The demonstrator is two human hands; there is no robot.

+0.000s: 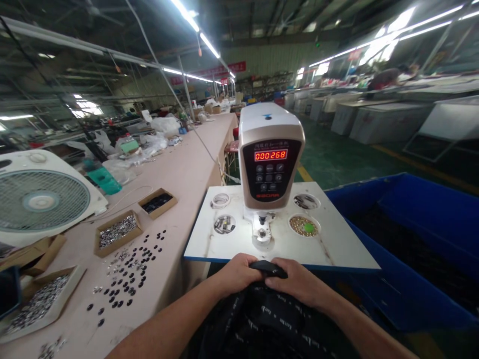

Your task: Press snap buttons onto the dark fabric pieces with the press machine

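Black fabric with white lettering (pixel 275 319) lies bunched at the front, below the machine's white table (pixel 348 249). My left hand (pixel 241 274) pinches one side of a folded black edge of it, thumb on top. On the other side, my right hand (pixel 294 279) grips the same fold. Just beyond both hands stands a snap fastening machine (pixel 271 154), its red display lit. Its lower die (pixel 262 235) sits a little past the fold, apart from the fabric. Round wells in the table hold small parts, among them brass-coloured snap pieces (pixel 299 227).
On the long table (pixel 179 199) at left are black snap caps (pixel 129 284), cardboard boxes of metal parts (pixel 119 232), a box of black pieces (pixel 157 203) and a fan (pixel 45 197). A blue bin (pixel 415 209) stands at right. A person (pixel 387 77) is far off.
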